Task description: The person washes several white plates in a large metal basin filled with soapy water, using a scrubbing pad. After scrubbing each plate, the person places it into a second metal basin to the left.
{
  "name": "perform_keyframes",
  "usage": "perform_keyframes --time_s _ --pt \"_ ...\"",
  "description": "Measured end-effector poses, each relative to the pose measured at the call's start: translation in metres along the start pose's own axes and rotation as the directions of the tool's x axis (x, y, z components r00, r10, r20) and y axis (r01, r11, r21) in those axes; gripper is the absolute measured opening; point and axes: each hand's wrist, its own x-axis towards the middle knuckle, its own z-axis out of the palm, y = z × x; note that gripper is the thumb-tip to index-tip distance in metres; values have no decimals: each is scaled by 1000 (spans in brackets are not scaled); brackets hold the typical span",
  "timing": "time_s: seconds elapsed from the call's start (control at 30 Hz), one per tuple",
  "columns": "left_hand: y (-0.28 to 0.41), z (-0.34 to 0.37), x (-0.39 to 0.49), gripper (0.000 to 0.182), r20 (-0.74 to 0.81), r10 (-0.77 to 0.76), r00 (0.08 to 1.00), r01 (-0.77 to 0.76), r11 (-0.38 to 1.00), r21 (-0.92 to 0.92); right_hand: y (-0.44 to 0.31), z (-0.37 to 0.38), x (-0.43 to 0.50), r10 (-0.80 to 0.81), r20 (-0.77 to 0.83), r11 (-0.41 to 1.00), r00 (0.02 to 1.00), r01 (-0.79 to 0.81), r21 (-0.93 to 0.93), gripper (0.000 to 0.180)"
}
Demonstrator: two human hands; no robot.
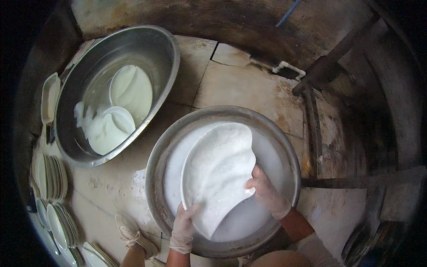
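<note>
A large white dish (pixel 217 170) with one wavy edge and faint suds on its surface is held over a round metal basin (pixel 155 167). Cloudy, foamy water (pixel 267 147) fills the basin beneath it. Wearing a clear disposable glove, my left hand (pixel 185 223) grips the dish's lower left rim, with the thumb on top. My right hand (pixel 267 192), gloved too, pinches the dish at its right edge near a small tip. The fingers under the dish are hidden.
A second metal basin (pixel 173 66) at upper left holds white plates (pixel 131 91) in water. Stacked white plates (pixel 51 177) stand along the left, with more oval plates (pixel 60 223) below. A plastic tray (pixel 50 98) leans beside that basin. A metal frame (pixel 313 126) and white pipe (pixel 288 68) are at right.
</note>
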Motion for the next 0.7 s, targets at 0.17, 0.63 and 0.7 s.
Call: perform_keyframes --time_s 0.17,0.63,0.7 --pt "9 3 10 36 -17 -3 1000 6 984 179 18 -13 -1 84 104 991 991 -72 -116 60" --pt "5 -42 9 52 -71 359 931 -273 811 518 95 -1 49 -244 302 -113 921 283 -953 58" --pt "15 -41 -1 49 -155 335 929 -204 815 542 95 22 50 -186 332 -209 925 293 -933 54"
